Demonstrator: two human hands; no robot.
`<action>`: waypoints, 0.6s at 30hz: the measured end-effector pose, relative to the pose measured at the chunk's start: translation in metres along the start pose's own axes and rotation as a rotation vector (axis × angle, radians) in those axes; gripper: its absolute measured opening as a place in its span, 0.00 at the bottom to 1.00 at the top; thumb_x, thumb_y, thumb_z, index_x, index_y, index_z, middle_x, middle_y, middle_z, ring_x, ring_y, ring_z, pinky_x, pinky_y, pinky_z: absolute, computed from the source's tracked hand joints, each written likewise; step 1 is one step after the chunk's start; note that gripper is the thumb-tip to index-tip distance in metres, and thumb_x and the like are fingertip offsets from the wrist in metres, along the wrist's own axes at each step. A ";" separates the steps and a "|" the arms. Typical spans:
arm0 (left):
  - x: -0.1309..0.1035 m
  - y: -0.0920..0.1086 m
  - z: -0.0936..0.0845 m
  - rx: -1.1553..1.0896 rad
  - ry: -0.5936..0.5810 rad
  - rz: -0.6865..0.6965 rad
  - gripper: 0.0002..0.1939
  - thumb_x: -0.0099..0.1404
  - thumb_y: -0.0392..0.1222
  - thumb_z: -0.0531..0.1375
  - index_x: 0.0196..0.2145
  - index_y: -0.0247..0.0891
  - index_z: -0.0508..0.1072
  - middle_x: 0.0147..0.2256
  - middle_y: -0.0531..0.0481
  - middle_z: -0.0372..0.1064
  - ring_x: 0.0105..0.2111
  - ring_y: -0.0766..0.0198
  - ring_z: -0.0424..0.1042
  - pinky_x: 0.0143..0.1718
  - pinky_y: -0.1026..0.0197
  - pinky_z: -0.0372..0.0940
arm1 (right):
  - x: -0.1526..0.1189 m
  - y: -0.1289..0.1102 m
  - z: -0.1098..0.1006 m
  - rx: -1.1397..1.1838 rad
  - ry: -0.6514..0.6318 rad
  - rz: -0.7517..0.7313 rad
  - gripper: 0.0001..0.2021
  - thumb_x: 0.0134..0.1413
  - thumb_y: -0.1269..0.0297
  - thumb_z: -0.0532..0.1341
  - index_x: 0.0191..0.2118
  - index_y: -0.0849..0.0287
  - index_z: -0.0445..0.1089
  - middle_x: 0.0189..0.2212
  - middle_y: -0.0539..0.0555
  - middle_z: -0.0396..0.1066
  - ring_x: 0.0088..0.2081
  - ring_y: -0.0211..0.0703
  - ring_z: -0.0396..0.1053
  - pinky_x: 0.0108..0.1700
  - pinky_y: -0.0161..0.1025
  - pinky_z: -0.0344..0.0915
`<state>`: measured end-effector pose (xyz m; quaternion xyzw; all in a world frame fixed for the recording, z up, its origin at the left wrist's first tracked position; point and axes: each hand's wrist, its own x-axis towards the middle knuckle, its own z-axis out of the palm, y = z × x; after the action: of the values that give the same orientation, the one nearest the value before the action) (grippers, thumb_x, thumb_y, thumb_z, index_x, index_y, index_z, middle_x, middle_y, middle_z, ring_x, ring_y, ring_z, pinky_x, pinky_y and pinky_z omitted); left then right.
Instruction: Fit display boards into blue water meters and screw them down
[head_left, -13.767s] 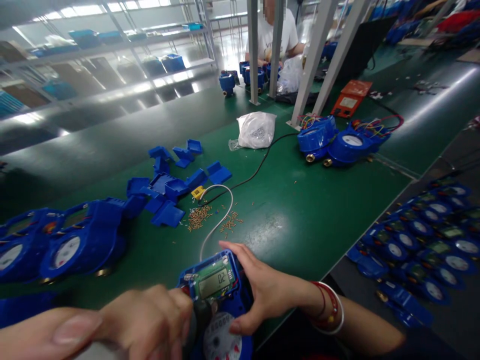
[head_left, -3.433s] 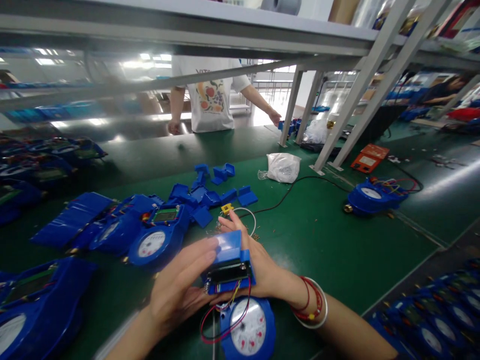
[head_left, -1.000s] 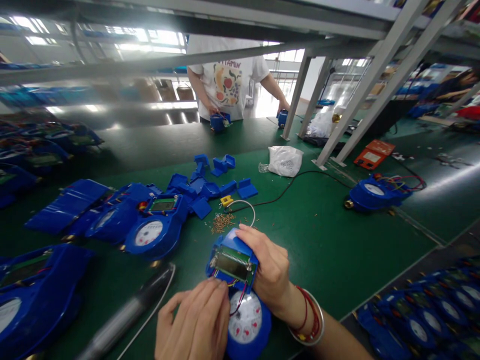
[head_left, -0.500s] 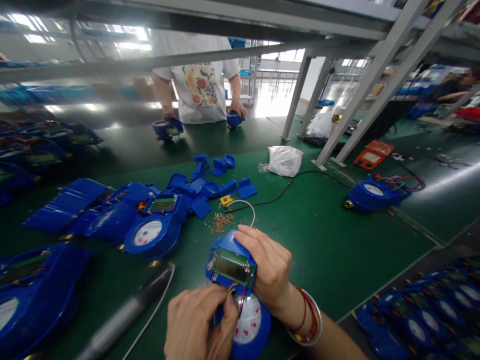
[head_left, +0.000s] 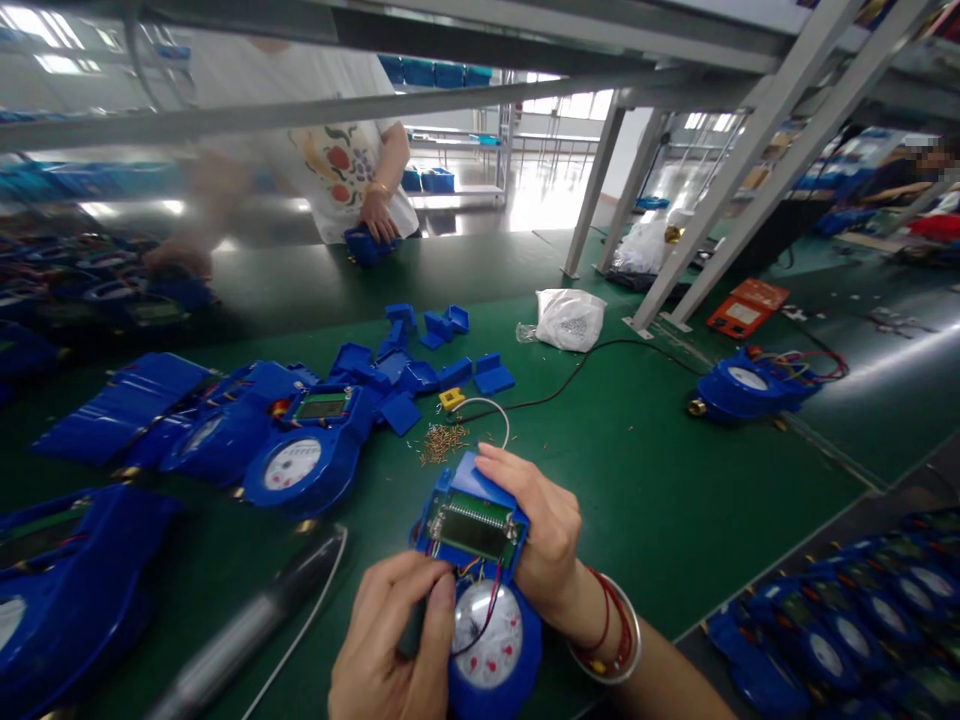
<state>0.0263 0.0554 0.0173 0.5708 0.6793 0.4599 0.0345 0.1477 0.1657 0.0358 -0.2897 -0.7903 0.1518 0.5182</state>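
A blue water meter [head_left: 493, 690] with a round white dial stands in front of me on the green bench. At its top sits a small display board [head_left: 475, 530] in a blue housing, with thin coloured wires [head_left: 489, 612] hanging down over the dial. My right hand [head_left: 536, 520] is wrapped round the right side of the housing and steadies it. At the lower left edge of the board, my left hand [head_left: 397, 630] pinches with thumb and forefinger among the wires; its fingertips hide what lies between them.
Small brass screws [head_left: 442, 443] lie in a heap behind the meter, beside a yellow connector piece [head_left: 451, 399]. Blue plastic covers [head_left: 394, 368] and other water meters [head_left: 304, 465] spread to the left. An electric screwdriver [head_left: 255, 630] lies front left. Across the bench, a person [head_left: 337, 160] handles meters.
The housing with its board has shifted slightly right and turned a little. My left fingers have moved up and left off the middle wires. The person opposite has moved left, one hand blurred.
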 end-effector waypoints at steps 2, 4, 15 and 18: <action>0.004 -0.003 -0.001 0.014 -0.080 0.024 0.05 0.64 0.40 0.57 0.38 0.43 0.72 0.37 0.50 0.70 0.34 0.64 0.73 0.37 0.62 0.70 | 0.000 0.000 0.000 -0.004 -0.007 -0.009 0.14 0.60 0.72 0.54 0.51 0.60 0.65 0.48 0.60 0.71 0.50 0.44 0.70 0.48 0.42 0.71; 0.006 -0.003 -0.002 -0.035 -0.092 0.025 0.06 0.63 0.40 0.58 0.38 0.43 0.72 0.37 0.50 0.70 0.34 0.63 0.73 0.37 0.61 0.71 | 0.000 0.000 -0.001 -0.013 -0.014 -0.013 0.14 0.60 0.72 0.54 0.51 0.60 0.65 0.48 0.60 0.72 0.49 0.44 0.70 0.48 0.41 0.71; 0.010 0.007 -0.004 -0.365 -0.171 -0.376 0.10 0.58 0.47 0.60 0.24 0.40 0.74 0.25 0.52 0.70 0.27 0.64 0.70 0.27 0.66 0.65 | 0.000 -0.001 0.000 -0.097 -0.020 -0.091 0.14 0.61 0.72 0.52 0.50 0.64 0.67 0.48 0.62 0.71 0.48 0.44 0.71 0.47 0.41 0.71; 0.007 0.003 -0.002 -0.501 -0.201 -0.542 0.11 0.56 0.49 0.63 0.23 0.39 0.74 0.24 0.52 0.70 0.24 0.66 0.68 0.24 0.67 0.62 | -0.001 0.000 0.000 -0.112 -0.008 -0.113 0.14 0.62 0.72 0.51 0.50 0.64 0.67 0.49 0.61 0.71 0.48 0.43 0.71 0.49 0.41 0.71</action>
<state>0.0249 0.0604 0.0236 0.3865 0.6655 0.5276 0.3595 0.1475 0.1648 0.0353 -0.2727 -0.8147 0.0790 0.5056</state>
